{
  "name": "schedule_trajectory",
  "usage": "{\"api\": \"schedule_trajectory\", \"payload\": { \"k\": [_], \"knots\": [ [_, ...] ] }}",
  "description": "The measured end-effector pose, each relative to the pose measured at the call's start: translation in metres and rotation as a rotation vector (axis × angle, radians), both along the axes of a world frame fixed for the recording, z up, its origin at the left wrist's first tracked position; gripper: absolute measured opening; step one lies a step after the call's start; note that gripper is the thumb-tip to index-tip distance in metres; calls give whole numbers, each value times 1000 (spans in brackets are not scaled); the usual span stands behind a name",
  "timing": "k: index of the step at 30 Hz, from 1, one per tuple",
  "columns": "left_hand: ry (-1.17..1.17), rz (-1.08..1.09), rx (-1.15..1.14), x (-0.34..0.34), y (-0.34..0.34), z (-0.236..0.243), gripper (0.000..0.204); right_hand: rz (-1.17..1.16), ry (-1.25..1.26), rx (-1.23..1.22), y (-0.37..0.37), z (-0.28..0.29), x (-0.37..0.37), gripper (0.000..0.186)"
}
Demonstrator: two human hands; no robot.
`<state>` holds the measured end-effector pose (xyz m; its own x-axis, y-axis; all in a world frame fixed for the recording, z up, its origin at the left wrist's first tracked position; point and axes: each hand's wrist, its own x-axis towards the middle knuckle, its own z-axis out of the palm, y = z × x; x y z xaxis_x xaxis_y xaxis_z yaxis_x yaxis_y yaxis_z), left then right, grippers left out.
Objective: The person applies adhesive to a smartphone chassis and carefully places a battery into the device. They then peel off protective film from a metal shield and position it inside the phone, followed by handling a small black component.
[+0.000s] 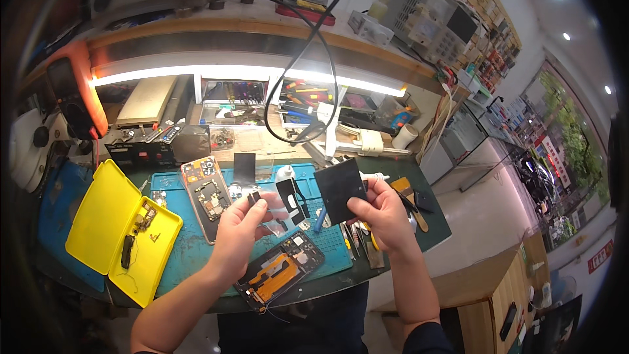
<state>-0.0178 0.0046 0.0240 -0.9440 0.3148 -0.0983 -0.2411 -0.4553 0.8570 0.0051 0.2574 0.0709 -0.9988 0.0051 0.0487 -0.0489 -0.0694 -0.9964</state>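
My right hand (pixel 388 217) is closed on a thin black rectangular sheet (pixel 337 189), thumb on its face, held above the mat. My left hand (pixel 237 235) pinches what looks like a strip of clear film (pixel 278 208); a small dark bit shows at its fingertips. Below and between my hands lies an opened phone (pixel 283 273) with orange flex cables. A second opened phone (pixel 208 191), its circuit board exposed, rests beyond my left hand. Both lie on a blue work mat (pixel 187 246). Black cut-out pieces (pixel 291 198) sit between the hands.
An open yellow case (pixel 98 217) with small parts stands at left. Tweezers and hand tools lie right of the mat, near a wooden-handled tool (pixel 419 219). A black cable (pixel 267 108) loops down over the bench. Tool trays (pixel 230 94) line the back under a light strip.
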Motion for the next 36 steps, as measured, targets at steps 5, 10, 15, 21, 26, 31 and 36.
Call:
{"api": "schedule_trajectory", "payload": {
  "k": [5,10,15,21,26,31,36],
  "knots": [
    [-9,14,-17,-5,-5,-3,25,228,678,336,-24,12,-16,31],
    [32,107,33,-11,-10,0,25,34,833,541,-62,26,-35,19],
    [16,184,58,-13,-16,10,23,120,725,525,-74,17,-46,25],
    [31,233,105,-18,-15,-4,22,442,169,162,-63,8,-37,47],
    [-21,226,72,-17,-12,-1,23,365,49,-54,-68,3,-33,47],
    [44,204,34,-17,-11,-1,22,301,54,-77,-68,5,-33,53],
    [75,186,40,-18,-14,-3,24,333,-48,-234,-45,9,-38,28]
  ]
}}
